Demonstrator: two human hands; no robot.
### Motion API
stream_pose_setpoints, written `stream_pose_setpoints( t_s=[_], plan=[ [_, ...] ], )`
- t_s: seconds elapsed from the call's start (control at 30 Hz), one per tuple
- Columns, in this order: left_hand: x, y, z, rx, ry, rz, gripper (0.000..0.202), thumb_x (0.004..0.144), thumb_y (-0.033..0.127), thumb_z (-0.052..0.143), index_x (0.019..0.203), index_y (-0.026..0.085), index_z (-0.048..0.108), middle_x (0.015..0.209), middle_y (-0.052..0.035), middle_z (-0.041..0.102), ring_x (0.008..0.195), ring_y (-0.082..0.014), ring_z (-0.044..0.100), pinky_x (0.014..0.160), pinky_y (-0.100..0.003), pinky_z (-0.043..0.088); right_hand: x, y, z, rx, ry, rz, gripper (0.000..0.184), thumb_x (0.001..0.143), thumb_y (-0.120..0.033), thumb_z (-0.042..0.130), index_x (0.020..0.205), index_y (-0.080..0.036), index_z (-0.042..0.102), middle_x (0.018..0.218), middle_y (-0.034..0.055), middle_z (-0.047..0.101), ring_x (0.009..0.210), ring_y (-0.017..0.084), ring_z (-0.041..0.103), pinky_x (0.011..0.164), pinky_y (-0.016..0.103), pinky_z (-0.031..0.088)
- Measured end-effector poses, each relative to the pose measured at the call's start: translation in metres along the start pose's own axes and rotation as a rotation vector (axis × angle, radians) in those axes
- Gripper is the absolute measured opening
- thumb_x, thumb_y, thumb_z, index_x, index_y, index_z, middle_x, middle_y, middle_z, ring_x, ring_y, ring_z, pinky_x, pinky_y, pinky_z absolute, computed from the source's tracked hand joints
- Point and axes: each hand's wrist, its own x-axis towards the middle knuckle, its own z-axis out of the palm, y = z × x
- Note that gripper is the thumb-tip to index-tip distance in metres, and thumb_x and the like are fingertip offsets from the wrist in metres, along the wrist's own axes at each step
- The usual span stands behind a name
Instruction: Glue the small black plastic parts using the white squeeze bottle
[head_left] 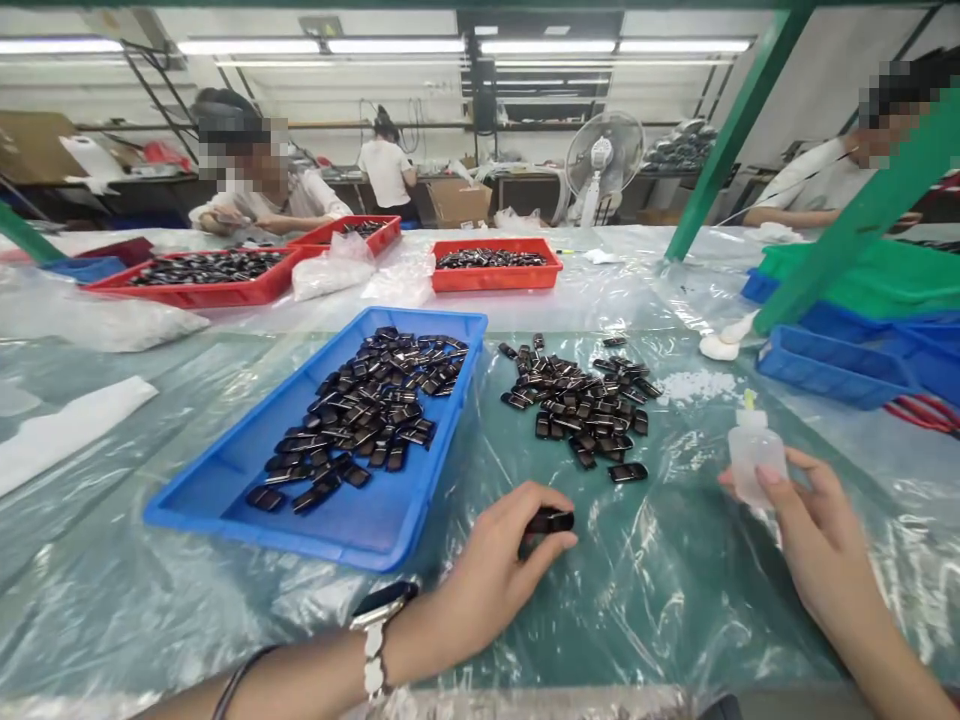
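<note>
My left hand (499,555) is closed around a small glossy black plastic piece (551,520), pinched between thumb and fingers just above the table. In my right hand (821,510) is a translucent squeeze bottle (756,455), held upright with its yellowish tip pointing up. A loose pile of similar black pieces (581,400) lies on the plastic-covered table beyond my hands. To the left, a blue tray (225,510) holds many more of these pieces, scattered toward its far end. Small white bits (697,387) lie right of the pile.
Red trays (495,278) of dark pieces stand farther back, beside clear plastic bags (334,268). Blue bins (832,368) and a green bin (900,275) sit at right by a slanted green post (862,210). Co-workers (277,190) sit across the table; a fan (602,160) stands behind.
</note>
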Motion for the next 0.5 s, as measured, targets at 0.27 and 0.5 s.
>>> stream_pose_setpoints(
  t_s=[0.27,0.5],
  plan=[
    [0.003,-0.012,-0.009,-0.224,-0.086,-0.101,0.014,0.086,0.023,0.076,0.1,0.028,0.074,0.083,0.0015,0.072,0.07,-0.015,0.066,0.06,-0.023,0.055,-0.083,-0.023,0.006,0.305,-0.207,0.055,0.029,0.094,-0.054,0.049,0.113,-0.038,0.063,0.061,0.0025,0.06,0.053,0.024,0.058,0.051,0.037,0.05],
    [0.008,-0.008,-0.013,-0.411,-0.072,-0.177,0.02,0.084,0.021,0.074,0.102,0.03,0.078,0.089,-0.0006,0.074,0.079,-0.0187,0.069,0.071,-0.031,0.059,-0.099,-0.017,0.003,0.415,-0.413,0.001,0.038,0.099,-0.054,0.039,0.119,-0.033,0.064,0.054,0.002,0.054,0.041,0.02,0.052,0.038,0.03,0.044]
  ],
)
